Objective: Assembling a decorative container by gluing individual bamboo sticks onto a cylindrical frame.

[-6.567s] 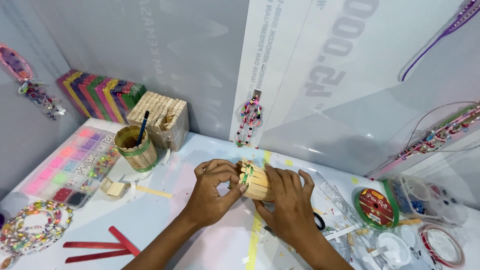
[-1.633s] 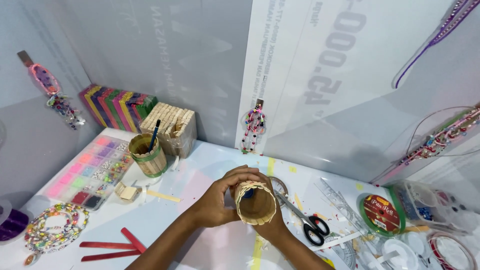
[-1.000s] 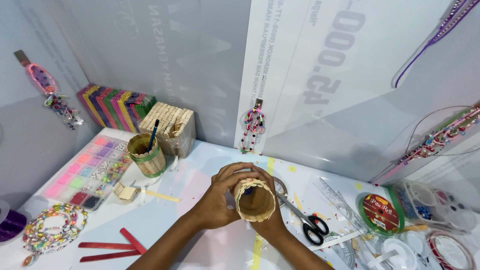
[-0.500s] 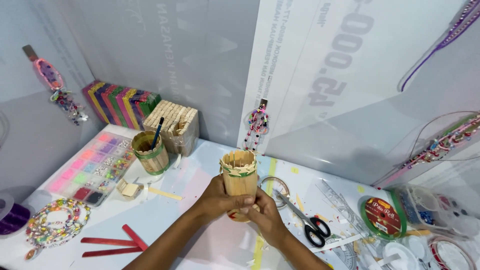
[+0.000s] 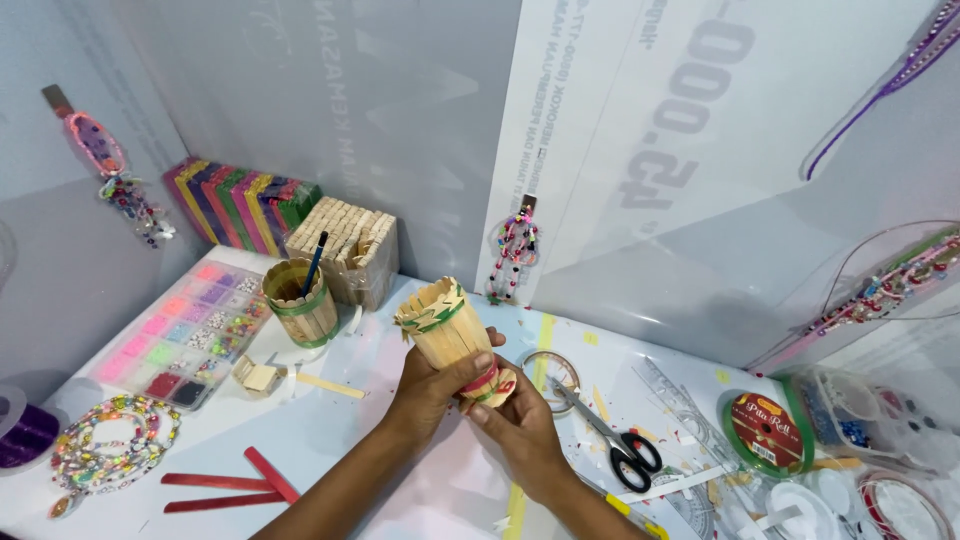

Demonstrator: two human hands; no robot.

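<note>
Both hands hold one little cup made of flat wooden sticks. The left hand [image 5: 432, 385] wraps around the side of the stick cup [image 5: 452, 335], with the thumb across the front. The right hand [image 5: 515, 425] is under it, and its fingers pinch the bottom end, where a red band goes around. The stick cup is up in the air over the middle of the surface [image 5: 390, 470], tipped a bit to the left. A green band runs near its top.

A moment ago the cup lay on its side with its open mouth facing the camera. Now it stands up tall and we see its side. So the hands have turned it, and the bottom end is the part they work on now.

Near the front left corner lie red sticks [image 5: 225, 480] and a bead string [image 5: 110, 445]. To the right of the hands lie scissors [image 5: 615, 440] with black handles. Past them, toward the right edge, sits a green tape roll [image 5: 765, 430].

Farther back on the left is a bead tray [image 5: 185, 335] with many colours. Beside it stands another stick cup [image 5: 300, 300] with a blue pen inside. In the back left corner is a pile of plain sticks [image 5: 345, 245], and coloured sticks [image 5: 240, 205] lean on the wall.
</note>
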